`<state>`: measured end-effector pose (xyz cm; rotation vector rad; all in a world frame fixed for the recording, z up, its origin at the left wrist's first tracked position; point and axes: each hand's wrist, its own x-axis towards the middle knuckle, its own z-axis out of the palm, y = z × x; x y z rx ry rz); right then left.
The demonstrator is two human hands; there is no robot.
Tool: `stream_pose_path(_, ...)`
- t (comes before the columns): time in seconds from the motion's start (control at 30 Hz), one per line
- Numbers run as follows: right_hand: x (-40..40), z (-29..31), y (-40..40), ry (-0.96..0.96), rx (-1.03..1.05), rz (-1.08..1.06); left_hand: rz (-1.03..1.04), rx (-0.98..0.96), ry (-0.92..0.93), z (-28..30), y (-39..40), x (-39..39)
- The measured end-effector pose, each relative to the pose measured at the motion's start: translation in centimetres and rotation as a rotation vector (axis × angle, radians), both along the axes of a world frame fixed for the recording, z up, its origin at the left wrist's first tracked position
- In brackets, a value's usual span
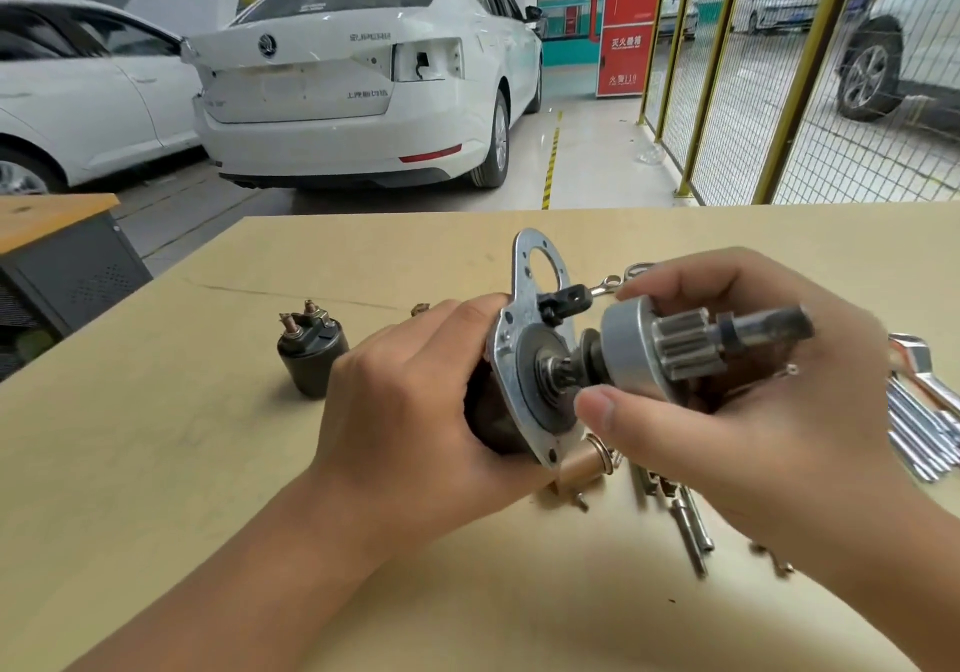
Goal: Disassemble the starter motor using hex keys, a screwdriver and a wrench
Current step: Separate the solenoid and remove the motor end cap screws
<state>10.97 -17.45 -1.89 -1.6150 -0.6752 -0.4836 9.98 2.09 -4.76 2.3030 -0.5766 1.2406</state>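
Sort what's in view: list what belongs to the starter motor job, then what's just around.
Job: motor body gripped by left hand; pinion gear unit held by right hand; mounting plate; solenoid; brass sleeve; long bolts; hex keys; wrench.

Around: table; white car; yellow fence; black cabinet.

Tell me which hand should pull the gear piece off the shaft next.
Right. The right hand already grips the gear piece, thumb and fingers round its grey drum. The left hand holds the motor body behind the metal plate, so it probably serves best as the brace.
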Motion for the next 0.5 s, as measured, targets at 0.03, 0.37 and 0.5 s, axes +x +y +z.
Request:
stream_pose_path(0.03, 0.1, 0.1, -0.2, -0.022, -0.013, -0.018, -0.013, -0.003, 0.009, 0.1, 0.2, 0.1)
stream_pose_path(0.37, 1.5, -0.5, -0.9, -0.057, -0.063, 0.138, 0.038, 0.130, -0.015, -0.2, 1.8, 0.6)
stream_pose_path(0.5, 2.5, -1.2, -1.9, -0.047, -0.007, 0.135, 0.135, 0.227, -0.112, -0.2, 2.4, 1.0)
